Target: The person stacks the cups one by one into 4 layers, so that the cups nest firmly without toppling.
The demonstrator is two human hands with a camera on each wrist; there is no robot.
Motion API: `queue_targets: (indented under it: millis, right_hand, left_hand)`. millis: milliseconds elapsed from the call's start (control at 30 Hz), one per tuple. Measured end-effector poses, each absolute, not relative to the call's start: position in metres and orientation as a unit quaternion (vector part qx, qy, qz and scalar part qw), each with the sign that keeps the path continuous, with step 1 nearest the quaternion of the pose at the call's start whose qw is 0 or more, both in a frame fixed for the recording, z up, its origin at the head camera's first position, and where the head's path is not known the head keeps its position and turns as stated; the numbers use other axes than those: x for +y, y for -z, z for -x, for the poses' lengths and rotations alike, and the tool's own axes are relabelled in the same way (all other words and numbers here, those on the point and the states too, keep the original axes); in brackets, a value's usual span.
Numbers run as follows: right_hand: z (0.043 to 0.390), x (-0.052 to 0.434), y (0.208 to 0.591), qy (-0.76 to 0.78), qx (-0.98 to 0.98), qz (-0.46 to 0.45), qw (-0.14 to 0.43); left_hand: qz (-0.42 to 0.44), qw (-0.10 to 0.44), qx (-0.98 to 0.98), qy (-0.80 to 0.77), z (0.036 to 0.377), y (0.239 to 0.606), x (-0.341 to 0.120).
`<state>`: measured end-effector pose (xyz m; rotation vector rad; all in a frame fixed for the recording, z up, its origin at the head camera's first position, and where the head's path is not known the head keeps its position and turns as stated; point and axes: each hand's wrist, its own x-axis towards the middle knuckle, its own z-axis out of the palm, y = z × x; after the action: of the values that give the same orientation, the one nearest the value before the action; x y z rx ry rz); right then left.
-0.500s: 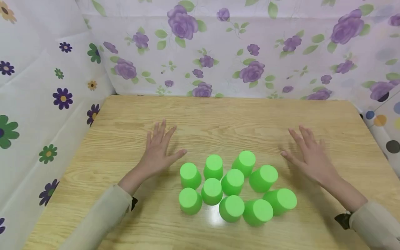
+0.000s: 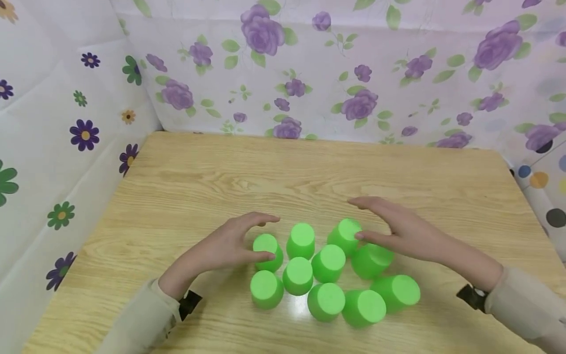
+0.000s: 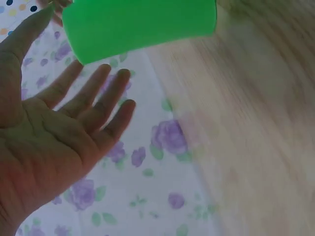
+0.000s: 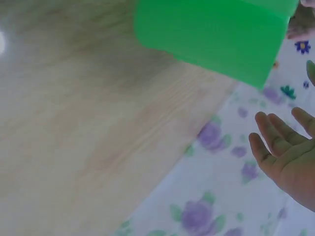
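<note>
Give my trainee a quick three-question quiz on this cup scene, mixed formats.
1. True or false: the green cups stand upside down on the wooden table.
2. How many green cups are there?
3. Which cup is the left hand at? A) back-left cup B) front-right cup C) none

Key: 1 true; 2 ten; 3 A. The right hand reaches over the cluster's right side.

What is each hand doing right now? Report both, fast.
Left hand: open, thumb touching a green cup.
Right hand: open, over another green cup, holding nothing.
</note>
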<state>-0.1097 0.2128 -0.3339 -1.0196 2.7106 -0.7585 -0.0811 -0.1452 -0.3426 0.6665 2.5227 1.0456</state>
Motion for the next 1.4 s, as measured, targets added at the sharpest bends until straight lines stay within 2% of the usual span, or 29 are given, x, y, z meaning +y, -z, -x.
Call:
queue_targets:
  millis: [300,533,867,1100,1400]
  right_hand:
    - [0.121,0.143,0.32,0.156,0.873,0.445,0.122]
    - [0.121,0.118,0.321,0.066,0.853,0.507,0.107]
    - [0.118,0.107,0.324,0.116,0.844,0.499,0.159]
    - [0.112,0.1,0.325,0.122,0.848,0.491,0.157]
    - [0.115,0.1,0.319,0.079,0.849,0.501,0.145]
  left_hand:
    - [-0.195,0.168,0.901,-0.35,0.076,0.342,-0.143]
    - [-0.191,0.177,0.897,-0.356,0.079,0.348,-0.144]
    - [-0.152,0.169,0.896,-0.382,0.093,0.343,-0.147]
    - [-0.105,0.117,0.908,-0.389,0.132,0.336,-0.148]
    - [-0.061,0.081,0.914,-0.393,0.195,0.33,-0.13]
